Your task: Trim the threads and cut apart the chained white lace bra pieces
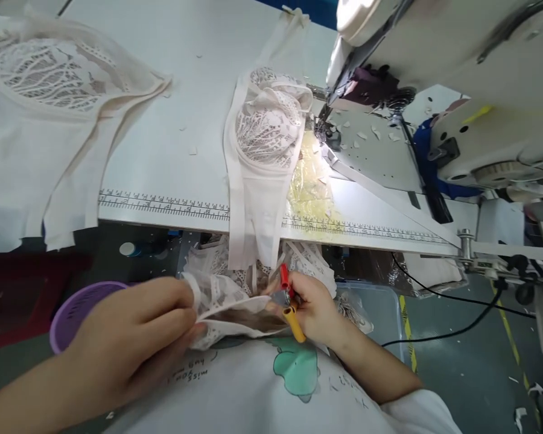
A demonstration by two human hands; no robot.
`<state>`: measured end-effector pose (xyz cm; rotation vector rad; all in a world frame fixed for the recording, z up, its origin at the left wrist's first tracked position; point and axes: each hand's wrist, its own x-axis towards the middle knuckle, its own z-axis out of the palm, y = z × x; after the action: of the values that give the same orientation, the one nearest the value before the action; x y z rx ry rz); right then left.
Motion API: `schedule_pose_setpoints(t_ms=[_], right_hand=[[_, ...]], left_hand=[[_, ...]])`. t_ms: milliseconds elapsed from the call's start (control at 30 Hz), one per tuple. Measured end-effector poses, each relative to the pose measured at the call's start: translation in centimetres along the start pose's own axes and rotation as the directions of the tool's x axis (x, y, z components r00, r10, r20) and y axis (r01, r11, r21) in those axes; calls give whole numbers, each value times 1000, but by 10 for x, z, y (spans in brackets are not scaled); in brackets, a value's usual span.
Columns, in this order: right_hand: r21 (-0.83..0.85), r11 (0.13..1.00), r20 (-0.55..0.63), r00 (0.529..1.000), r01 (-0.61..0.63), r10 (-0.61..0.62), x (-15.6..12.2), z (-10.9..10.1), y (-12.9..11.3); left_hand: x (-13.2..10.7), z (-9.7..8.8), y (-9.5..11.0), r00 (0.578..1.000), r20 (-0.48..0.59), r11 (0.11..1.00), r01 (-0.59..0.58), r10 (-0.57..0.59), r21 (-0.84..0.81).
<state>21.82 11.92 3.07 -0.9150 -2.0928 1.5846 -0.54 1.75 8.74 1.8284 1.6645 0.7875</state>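
Near my lap, my left hand (140, 337) pinches the edge of a white lace bra (221, 289), fingers closed on it. My right hand (314, 307) is closed around small thread snips (283, 296) with red and yellow handle sleeves. The snips lie close to the garment's stretched edge; whether the blades touch it I cannot tell. Straight ahead, another white lace bra (266, 138) lies on the sewing table, its band hanging over the front edge beside the sewing machine (402, 72).
More white lace pieces (63, 90) drape over the table's left side. A printed ruler (172, 206) runs along the table edge (199, 224). Below stand a purple basket (67, 319) and a clear plastic bin (384, 301). A white tape (389, 202) runs toward the machine, with fabric scraps around.
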Motion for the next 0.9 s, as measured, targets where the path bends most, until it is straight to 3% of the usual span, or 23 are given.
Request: schedule_pose_setpoints(t_ms=[100,200,333,400,500,700,833,900], right_hand=[[14,990,-122,983,142,-139,-2,-8,-8],[-60,957,-204,935,284,-290,-9,-11,-15],[-240,919,16,948,313,-318,-16,-4,-15],[-342,879,61,942,331,-331,-18,2,-13],[-357,863,23,926,359,-376,-20,6,-14],[-293,857,-127,872,423,-473,-16,-5,-16],[-166,892,-52,899,421,-434,-11,-13,-11],[-94,922,-36,924,375,-380,-9,-16,-10]], left_hand=[[19,-8,-4,944,-26,923,-315,329,221],[28,-10,-9,891,-1,867,-441,454,232],[32,-7,-8,897,-3,884,-434,442,175],[32,-6,-4,908,2,897,-414,418,153],[28,-8,-2,918,28,912,-395,395,110],[16,-15,-5,910,-32,911,-412,413,31],[10,-17,-1,921,2,921,-390,390,-13],[6,-16,2,941,-34,941,-338,337,-22]])
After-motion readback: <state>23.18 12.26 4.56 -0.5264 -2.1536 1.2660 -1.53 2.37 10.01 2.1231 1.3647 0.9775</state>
